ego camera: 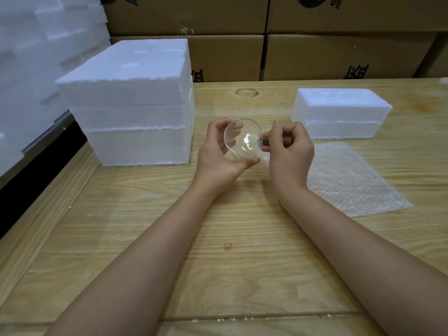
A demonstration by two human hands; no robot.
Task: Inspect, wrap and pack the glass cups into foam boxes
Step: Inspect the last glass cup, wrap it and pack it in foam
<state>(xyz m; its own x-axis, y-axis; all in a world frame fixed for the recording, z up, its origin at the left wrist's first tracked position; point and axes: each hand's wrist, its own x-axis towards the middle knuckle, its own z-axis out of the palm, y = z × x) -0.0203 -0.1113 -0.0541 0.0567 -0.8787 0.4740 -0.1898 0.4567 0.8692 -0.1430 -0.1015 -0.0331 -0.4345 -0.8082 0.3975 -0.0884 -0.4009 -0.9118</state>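
Head view: checking glass cup (243, 139), gripped by left hand (215, 154) and right hand (288, 151). Not yet wrapped in bubble wrap (351, 180) or put in foam box (339, 115).

Both hands hold a clear glass cup (243, 139) above the wooden worktop (218, 238): left hand (218, 151) cradling it, right hand (288, 151) gripping its handle. Bubble wrap (349, 180) lies just beside.

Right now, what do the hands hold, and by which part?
A glass cup: the left hand holds its round body, the right hand grips a brown part on its side.
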